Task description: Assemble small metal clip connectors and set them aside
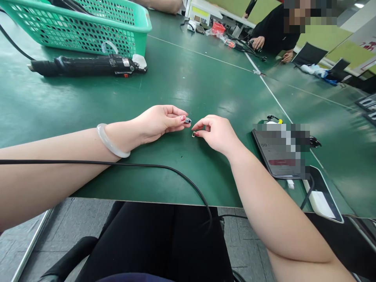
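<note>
Over the green tabletop (164, 164), my left hand (158, 121) pinches a small silver-grey piece (188, 120) between thumb and fingers. Only its end shows past the fingertips, so its kind is unclear. Just to the right, my right hand (217, 133) is closed in a pinch on a tiny gold-coloured metal piece (193, 134) that looks like an open rectangular frame. The two pieces are close together but apart. A black cable (158, 166) runs in front of my left forearm and bends down over the table's front edge.
A black electric screwdriver (85, 65) lies at the back left, before a green plastic basket (88, 29). At right are a phone (276, 152) and a white-edged device (323, 196). A co-worker's hand (257, 42) rests across the table, near cables and a red box (218, 27).
</note>
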### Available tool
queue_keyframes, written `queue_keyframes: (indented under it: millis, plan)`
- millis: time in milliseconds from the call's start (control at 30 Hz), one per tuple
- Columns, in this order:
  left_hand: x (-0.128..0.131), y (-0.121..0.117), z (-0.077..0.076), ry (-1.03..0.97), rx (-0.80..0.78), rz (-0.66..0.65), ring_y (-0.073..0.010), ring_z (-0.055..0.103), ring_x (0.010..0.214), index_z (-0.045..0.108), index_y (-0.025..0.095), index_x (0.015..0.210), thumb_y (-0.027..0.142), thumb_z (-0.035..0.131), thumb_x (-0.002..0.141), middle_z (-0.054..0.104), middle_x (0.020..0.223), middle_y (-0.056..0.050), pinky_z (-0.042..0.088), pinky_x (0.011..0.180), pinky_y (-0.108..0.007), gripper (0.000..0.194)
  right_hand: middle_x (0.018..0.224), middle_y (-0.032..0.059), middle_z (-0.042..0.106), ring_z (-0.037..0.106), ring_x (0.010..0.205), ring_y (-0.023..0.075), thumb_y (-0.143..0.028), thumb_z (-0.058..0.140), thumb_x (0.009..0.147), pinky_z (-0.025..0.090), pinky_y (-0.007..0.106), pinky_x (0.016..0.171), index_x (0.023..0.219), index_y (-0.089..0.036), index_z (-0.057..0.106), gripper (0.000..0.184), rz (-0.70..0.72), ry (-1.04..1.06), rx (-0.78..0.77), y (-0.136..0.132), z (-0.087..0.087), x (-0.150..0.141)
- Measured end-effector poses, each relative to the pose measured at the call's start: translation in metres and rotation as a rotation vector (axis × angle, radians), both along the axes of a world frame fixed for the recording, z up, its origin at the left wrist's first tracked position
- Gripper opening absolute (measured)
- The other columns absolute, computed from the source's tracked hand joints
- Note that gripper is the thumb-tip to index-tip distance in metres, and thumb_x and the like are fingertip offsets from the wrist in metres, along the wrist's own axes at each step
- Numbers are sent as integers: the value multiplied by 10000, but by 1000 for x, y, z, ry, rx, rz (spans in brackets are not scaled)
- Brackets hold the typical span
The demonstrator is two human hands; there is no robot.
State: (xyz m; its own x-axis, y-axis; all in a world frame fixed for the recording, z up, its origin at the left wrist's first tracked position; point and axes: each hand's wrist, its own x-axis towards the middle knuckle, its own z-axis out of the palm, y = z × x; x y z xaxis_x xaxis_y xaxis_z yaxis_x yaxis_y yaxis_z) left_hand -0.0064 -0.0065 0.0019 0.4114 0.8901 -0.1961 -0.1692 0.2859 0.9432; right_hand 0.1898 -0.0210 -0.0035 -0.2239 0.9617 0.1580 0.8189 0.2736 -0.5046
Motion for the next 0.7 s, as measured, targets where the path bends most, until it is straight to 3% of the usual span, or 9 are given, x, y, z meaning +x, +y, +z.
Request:
queue_keyframes:
  millis: [200, 367, 567, 700]
  plan:
    - [-2, 1, -1, 10, 2, -15, -141, 692, 861, 590, 89, 952, 29, 635, 794, 689, 838, -54, 484, 945, -330, 175, 749, 1, 601, 477, 661, 120, -277, 688, 735, 365, 282, 606, 702, -224, 708, 66, -17, -22, -34, 2, -1, 2]
    - [-2, 1, -1, 34, -9, -43, -139, 699, 814, 596, 91, 1038, 23, 619, 800, 691, 803, -44, 492, 948, -344, 248, 788, -3, 624, 497, 657, 115, -215, 633, 765, 383, 276, 622, 832, -246, 732, 124, 34, -15, -15, 1, -2, 2]
    - [-2, 2, -2, 46, -18, -35, -138, 693, 846, 643, 70, 1015, 26, 661, 761, 695, 886, -62, 481, 979, -336, 258, 855, 12, 653, 551, 742, 127, -72, 446, 792, 407, 275, 695, 720, -209, 716, 311, 184, -32, 65, 1, -3, -3]
    - [-2, 2, -1, 64, -18, -29, -148, 689, 877, 651, 67, 1041, 19, 673, 743, 697, 960, -80, 476, 990, -338, 303, 865, 12, 670, 552, 733, 132, -153, 469, 825, 406, 280, 684, 826, -219, 714, 253, 133, -32, 43, -1, 0, -1]
